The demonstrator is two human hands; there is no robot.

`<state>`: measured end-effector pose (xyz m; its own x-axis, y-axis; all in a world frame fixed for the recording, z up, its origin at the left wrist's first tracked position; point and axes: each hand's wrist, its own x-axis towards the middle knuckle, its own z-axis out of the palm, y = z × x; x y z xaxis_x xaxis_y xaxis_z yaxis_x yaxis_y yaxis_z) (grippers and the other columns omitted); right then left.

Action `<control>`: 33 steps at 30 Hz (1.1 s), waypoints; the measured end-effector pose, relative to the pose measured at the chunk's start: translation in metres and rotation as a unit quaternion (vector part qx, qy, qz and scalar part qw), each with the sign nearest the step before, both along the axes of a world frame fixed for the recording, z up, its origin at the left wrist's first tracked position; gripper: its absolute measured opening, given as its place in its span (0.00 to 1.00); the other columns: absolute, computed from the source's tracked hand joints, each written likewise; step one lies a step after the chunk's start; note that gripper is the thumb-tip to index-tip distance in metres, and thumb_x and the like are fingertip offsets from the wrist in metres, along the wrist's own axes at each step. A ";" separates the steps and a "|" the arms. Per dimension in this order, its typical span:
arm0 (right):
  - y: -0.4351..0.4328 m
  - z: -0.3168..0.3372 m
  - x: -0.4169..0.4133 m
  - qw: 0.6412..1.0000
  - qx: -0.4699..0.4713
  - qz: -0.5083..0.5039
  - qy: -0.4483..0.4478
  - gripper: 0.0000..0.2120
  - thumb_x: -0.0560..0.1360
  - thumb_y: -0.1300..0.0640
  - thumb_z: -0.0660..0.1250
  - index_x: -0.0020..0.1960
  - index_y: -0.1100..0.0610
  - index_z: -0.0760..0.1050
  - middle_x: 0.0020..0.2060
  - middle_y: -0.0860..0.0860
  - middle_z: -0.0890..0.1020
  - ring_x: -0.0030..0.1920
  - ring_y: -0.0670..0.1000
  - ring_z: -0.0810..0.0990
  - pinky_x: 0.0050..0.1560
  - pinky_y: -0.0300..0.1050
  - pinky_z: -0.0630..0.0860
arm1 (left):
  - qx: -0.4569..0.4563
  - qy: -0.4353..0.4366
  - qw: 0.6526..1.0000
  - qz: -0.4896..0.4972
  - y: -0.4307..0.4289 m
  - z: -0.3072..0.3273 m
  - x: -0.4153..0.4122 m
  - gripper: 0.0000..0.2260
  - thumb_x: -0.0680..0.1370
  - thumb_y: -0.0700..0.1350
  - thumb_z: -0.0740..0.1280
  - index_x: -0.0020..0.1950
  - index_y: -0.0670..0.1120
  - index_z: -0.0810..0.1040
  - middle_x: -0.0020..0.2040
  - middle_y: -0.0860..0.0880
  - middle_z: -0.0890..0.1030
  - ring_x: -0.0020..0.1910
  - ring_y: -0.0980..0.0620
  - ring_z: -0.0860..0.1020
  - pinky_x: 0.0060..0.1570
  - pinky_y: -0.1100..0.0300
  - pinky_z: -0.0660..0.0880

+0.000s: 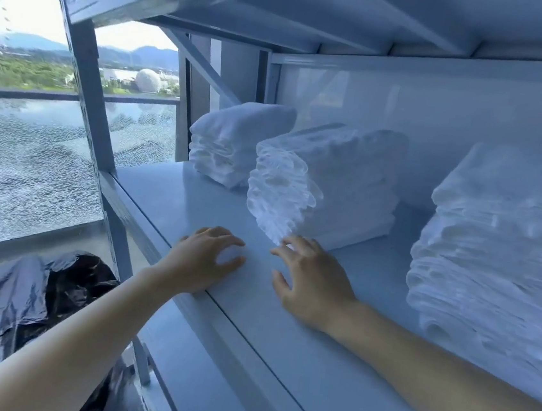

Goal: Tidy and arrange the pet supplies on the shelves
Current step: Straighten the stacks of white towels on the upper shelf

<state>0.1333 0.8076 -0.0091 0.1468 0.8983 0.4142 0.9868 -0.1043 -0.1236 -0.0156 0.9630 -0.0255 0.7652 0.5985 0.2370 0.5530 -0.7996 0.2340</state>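
A crumpled black plastic bag point(19, 296) sits low at the left, its contents hidden. The left hand point(203, 262) rests on the front edge of the pale metal shelf point(164, 190), fingers loosely curved and holding nothing, probably bracing. Behind it, a small stack of folded white pads point(232, 144) sits near the back wall. The right hand point(311, 286), fingers spread apart, is at the lower front corner of the middle stack of white pads point(332, 178), likely to square it; contact is unclear. A taller white stack point(491, 255) fills the right
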 end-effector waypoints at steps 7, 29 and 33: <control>0.036 0.012 0.012 0.991 0.072 -0.045 -0.103 0.20 0.70 0.55 0.69 0.62 0.55 0.75 0.68 0.56 0.70 0.68 0.58 0.69 0.60 0.53 0.69 | 0.055 -0.086 0.993 -0.054 0.051 0.020 0.024 0.23 0.76 0.56 0.64 0.70 0.56 0.66 0.70 0.53 0.67 0.67 0.51 0.66 0.63 0.54 0.67; 0.086 0.013 0.103 0.976 0.025 -0.186 -0.108 0.26 0.76 0.57 0.66 0.72 0.52 0.63 0.75 0.50 0.55 0.76 0.49 0.47 0.68 0.43 0.60 | 0.044 -0.120 0.958 -0.258 0.122 0.025 0.170 0.34 0.76 0.47 0.67 0.74 0.65 0.53 0.73 0.54 0.57 0.63 0.51 0.72 0.51 0.55 0.76; 0.091 0.012 0.092 0.969 0.043 -0.208 -0.129 0.24 0.72 0.58 0.71 0.67 0.55 0.71 0.72 0.54 0.64 0.74 0.56 0.57 0.70 0.49 0.59 | 0.071 -0.110 0.949 -0.286 0.140 0.026 0.159 0.32 0.75 0.51 0.66 0.73 0.68 0.52 0.74 0.61 0.55 0.63 0.55 0.71 0.45 0.58 0.75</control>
